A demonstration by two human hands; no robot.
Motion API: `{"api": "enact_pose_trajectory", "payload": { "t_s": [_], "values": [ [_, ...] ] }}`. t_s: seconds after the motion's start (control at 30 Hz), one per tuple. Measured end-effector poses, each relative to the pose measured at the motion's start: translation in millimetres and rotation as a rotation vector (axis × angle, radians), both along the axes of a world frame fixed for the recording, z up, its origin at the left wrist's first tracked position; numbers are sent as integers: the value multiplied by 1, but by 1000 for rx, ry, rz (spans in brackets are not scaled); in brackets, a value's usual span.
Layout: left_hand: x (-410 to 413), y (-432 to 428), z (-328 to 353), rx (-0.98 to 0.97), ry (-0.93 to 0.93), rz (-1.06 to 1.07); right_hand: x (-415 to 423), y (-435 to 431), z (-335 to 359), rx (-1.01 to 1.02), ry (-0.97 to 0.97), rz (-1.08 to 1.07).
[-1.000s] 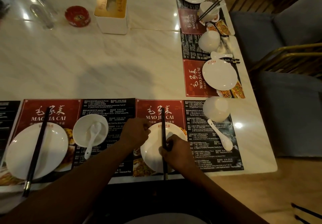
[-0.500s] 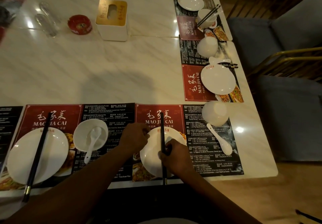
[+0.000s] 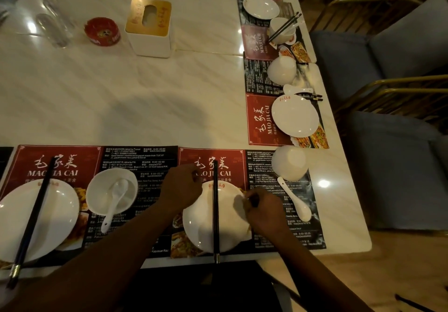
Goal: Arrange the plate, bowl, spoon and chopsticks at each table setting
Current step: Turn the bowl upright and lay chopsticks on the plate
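Note:
A white plate (image 3: 201, 226) lies on the red and black placemat in front of me. Black chopsticks (image 3: 215, 214) rest straight across its middle, pointing away from me. My left hand (image 3: 181, 190) curls on the plate's upper left rim. My right hand (image 3: 263, 206) is pinched at the plate's right rim, apart from the chopsticks. A white bowl (image 3: 289, 162) stands upside down to the right, with a white spoon (image 3: 295, 200) lying on the mat below it. The setting to the left has a plate (image 3: 55, 212) with chopsticks (image 3: 34, 217) across it and a bowl (image 3: 97, 190) holding a spoon (image 3: 114, 202).
More settings run along the table's right edge: a plate (image 3: 294, 116), an upturned bowl (image 3: 281, 69), and a bowl with chopsticks (image 3: 283, 29). A tissue box (image 3: 148, 25), a red ashtray (image 3: 101, 30) and clear glasses (image 3: 52, 20) stand mid-table. Blue chairs (image 3: 388, 156) line the right side.
My right hand has let go of the chopsticks and moved right to the plate's rim. The chopsticks stay across the plate. My left hand has kept its place.

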State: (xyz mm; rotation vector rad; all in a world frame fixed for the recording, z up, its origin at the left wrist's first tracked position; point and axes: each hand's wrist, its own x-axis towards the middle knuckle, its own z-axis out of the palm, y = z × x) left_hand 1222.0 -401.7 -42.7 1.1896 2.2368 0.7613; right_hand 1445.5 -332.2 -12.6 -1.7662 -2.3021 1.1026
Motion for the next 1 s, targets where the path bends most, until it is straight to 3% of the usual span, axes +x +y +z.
{"api": "enact_pose_trajectory", "payload": {
  "t_s": [0.37, 0.5, 0.67, 0.87, 1.0],
  "values": [
    [54, 67, 23, 152, -55, -59, 94, 107, 13, 305, -65, -162],
    [86, 97, 23, 189, -72, -133, 108, 144, 4, 240, 8, 29],
    [121, 129, 19, 64, -71, -134, 107, 187, -15, 73, 72, 380],
    [154, 140, 12, -62, 44, -155, 102, 208, -23, 8, 92, 424],
    [159, 138, 16, -46, 79, -167, 95, 221, -3, -103, 262, 403]
  ]
}}
